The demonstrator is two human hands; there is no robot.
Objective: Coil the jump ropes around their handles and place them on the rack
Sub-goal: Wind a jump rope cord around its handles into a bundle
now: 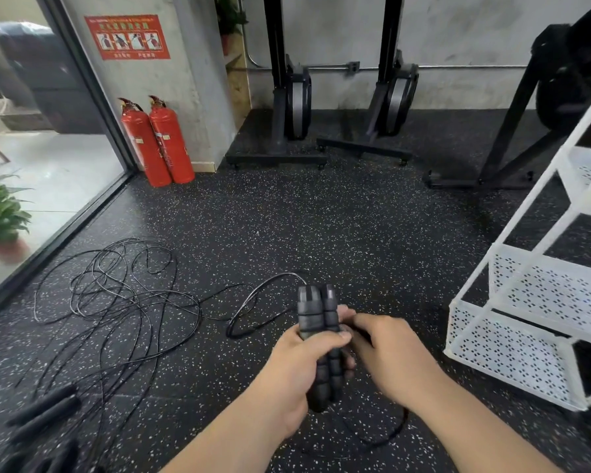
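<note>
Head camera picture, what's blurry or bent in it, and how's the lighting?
Head view: the left hand, right hand and handles are fairly sharp; the spare handles at lower left and the plant at the left edge are smeared; the wide lens bows the rack posts; light is soft and even, brighter beyond the glass, with no harsh glare.

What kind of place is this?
Probably a gym: speckled rubber floor, what look like two rowing machines stood on end against the wall, and jump ropes tangled on the floor, one pair of handles gripped in the left hand.
</note>
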